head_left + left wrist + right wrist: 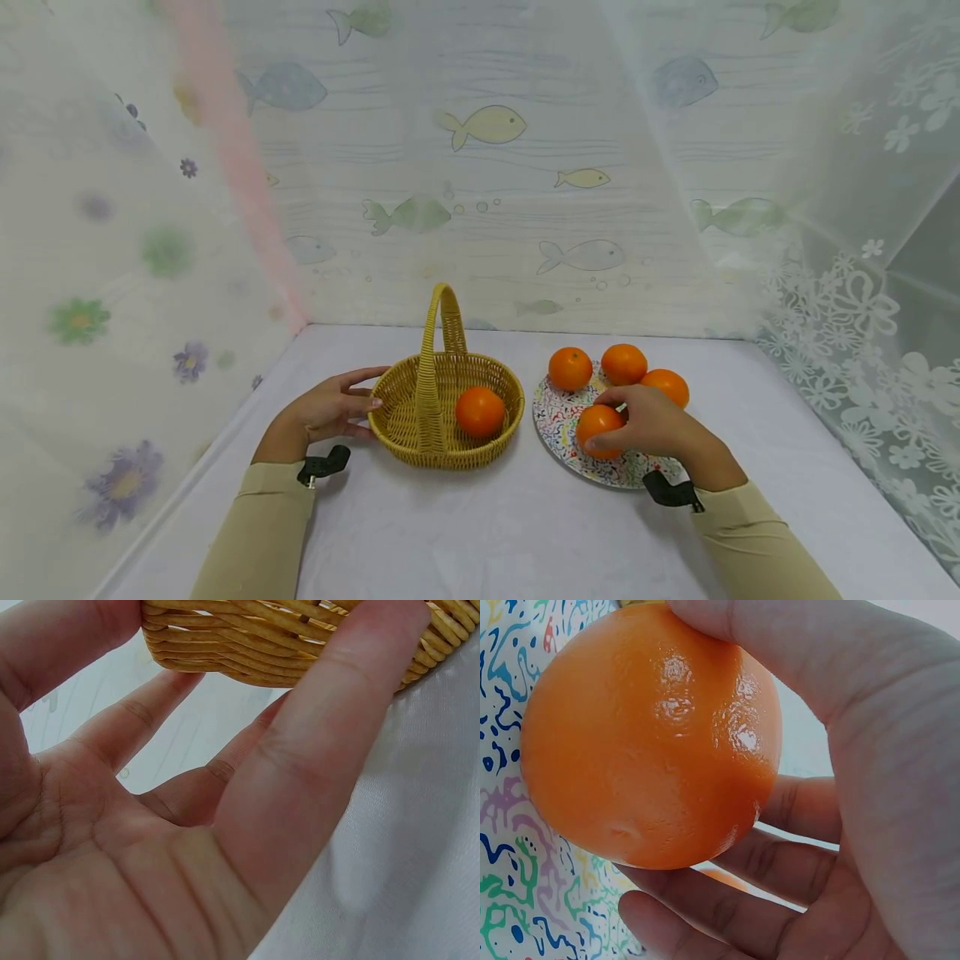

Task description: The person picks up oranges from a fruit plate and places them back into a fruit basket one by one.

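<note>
My left hand (333, 408) rests its fingers against the left end of a yellow wicker basket (408, 454) with a tall arched handle. Its fingers are spread and fairly straight, touching the woven wall (232, 645) in the left wrist view. Inside the basket, to the right of the handle, lies one orange (480, 412). On the right, my right hand (656, 423) grips another orange (597, 431) over the near part of a patterned round plate (555, 425). Thumb and fingers go round this glossy orange (649, 742) in the right wrist view.
Three more oranges sit toward the plate's far side: one at the left (570, 369), one at the back (624, 364), one at the right (665, 387). A white cloth (465, 533) covers the table. Fish-printed curtain (480, 167) hangs behind, with sheer fabric at both sides.
</note>
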### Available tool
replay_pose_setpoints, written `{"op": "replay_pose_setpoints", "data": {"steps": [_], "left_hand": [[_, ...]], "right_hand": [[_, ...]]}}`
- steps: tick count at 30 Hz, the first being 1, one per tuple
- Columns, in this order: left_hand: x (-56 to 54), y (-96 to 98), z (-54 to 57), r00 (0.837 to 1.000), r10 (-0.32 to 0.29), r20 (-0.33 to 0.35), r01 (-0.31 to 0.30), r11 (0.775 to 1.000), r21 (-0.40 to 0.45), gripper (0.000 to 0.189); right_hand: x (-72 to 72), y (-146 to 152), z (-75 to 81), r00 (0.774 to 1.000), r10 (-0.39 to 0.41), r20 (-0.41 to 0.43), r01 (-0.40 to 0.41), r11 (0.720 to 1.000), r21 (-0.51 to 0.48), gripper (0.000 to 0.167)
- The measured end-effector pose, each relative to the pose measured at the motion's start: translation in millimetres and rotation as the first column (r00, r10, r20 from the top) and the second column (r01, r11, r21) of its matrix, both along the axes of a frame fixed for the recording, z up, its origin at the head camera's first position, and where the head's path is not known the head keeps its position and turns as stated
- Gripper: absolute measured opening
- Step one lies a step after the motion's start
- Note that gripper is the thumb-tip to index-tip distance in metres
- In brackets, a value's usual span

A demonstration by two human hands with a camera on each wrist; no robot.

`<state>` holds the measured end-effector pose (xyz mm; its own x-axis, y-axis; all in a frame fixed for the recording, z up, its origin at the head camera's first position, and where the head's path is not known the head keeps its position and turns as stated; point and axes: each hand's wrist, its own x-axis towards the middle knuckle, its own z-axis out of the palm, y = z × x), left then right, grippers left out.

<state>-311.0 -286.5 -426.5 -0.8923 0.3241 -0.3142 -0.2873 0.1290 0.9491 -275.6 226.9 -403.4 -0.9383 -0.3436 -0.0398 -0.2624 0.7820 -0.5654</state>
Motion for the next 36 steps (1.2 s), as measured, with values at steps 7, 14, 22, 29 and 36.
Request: {"op": "replay_pose_setpoints", "data": {"steps": [7, 14, 22, 29, 36], "left_hand": [[-0.9, -1.0, -0.6, 1.0, -0.005, 0.003, 0.005, 1.0, 0.01, 0.077], [-0.5, -0.6, 0.0, 1.0, -0.005, 0.003, 0.005, 1.0, 0.003, 0.077], [-1.1, -1.0, -1.8, 1.0, -0.005, 0.002, 0.005, 1.0, 0.009, 0.076], [-0.9, 0.1, -1.9, 1.0, -0.006, -0.003, 0.006, 1.0, 0.013, 0.076], [-2.0, -1.0, -3.7, 1.0, 0.001, 0.01, -0.002, 1.0, 0.008, 0.075]], "right_hand": [[-0.8, -2, -1.4, 1.0, -0.015, -0.015, 0.016, 1.0, 0.015, 0.069], [0.7, -5, 0.9, 0.999, -0.014, -0.032, 0.014, 1.0, -0.003, 0.069], [1.8, -7, 5.1, 0.998, -0.01, -0.057, 0.01, 1.0, -0.008, 0.065], [2.2, -9, 6.3, 0.996, -0.002, -0.089, 0.0, 1.0, -0.025, 0.066], [1.8, -13, 6.6, 0.992, 0.018, -0.129, -0.021, 0.999, -0.028, 0.063]]}}
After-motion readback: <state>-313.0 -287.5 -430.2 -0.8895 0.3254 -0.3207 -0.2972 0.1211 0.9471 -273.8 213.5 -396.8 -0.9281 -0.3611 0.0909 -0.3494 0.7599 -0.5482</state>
